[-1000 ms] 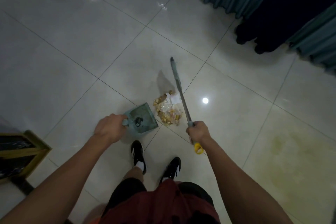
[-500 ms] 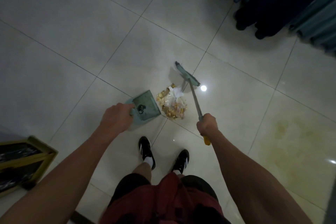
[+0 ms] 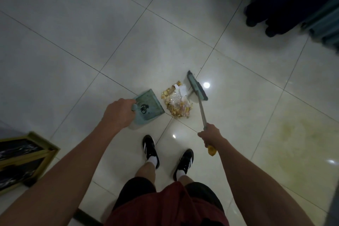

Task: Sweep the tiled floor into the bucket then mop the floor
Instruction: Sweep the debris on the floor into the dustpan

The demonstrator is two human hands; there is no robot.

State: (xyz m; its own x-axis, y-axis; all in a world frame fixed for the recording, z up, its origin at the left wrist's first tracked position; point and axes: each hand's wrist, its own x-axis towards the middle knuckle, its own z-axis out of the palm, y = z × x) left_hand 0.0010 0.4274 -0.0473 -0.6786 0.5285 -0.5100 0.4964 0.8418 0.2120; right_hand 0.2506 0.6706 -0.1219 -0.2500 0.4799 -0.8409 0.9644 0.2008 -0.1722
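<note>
1. A heap of yellow-brown scraps with a crumpled clear wrapper and a bit of white paper — the debris pile (image 3: 177, 103) — lies on the pale tiled floor (image 3: 77, 46), where two grout lines cross, just ahead of the person's black-and-white shoes (image 3: 150, 149).
2. A teal dustpan (image 3: 149, 105) sits just left of the pile, its open lip turned toward the heap; whether lip and scraps touch cannot be told. A small dark clump already lies in the pan.
3. A teal broom head (image 3: 197, 86) stands just beyond and to the right of the pile, bristles toward it.
4. The left hand (image 3: 119, 113) is wrapped, fingers curled tight, around the dustpan's handle; the right hand (image 3: 211, 134) is fisted round the broom's grey shaft (image 3: 202, 113), above its yellow end cap.
5. Judged from this, sweeping is late but unfinished — the litter is gathered, not yet in the pan.
6. No bucket or mop is in view; a yellowish stain (image 3: 297, 134) well right of the pile awaits mopping.
</note>
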